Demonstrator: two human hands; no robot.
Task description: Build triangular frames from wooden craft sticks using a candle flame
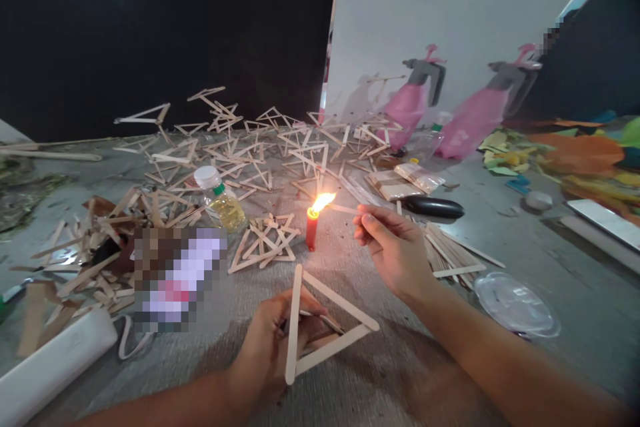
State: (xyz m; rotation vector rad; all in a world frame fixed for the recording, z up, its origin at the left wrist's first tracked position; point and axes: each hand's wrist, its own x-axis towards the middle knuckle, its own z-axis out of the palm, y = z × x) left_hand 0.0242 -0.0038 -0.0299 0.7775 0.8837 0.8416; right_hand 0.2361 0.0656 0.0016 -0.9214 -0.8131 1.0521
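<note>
My left hand (267, 333) is closed around a triangle of wooden craft sticks (336, 351), tilted up toward me at the front. More sticks show behind it, partly hidden by my fingers. Pinched in my right hand (393, 243) is a thin pale stick (344, 209), held level with its far end at the flame of a short red candle (311, 230). The candle stands upright and burning on the floor. Just left of it lies a small stack of joined craft sticks (265, 247).
Many joined stick triangles (235, 147) spread along the back wall. At left are loose sticks (100, 267), a bottle of yellow liquid (220, 200) and a white power strip (60, 363). At right are loose craft sticks (453, 250), a clear plastic lid (517, 303) and pink spray bottles (473, 117).
</note>
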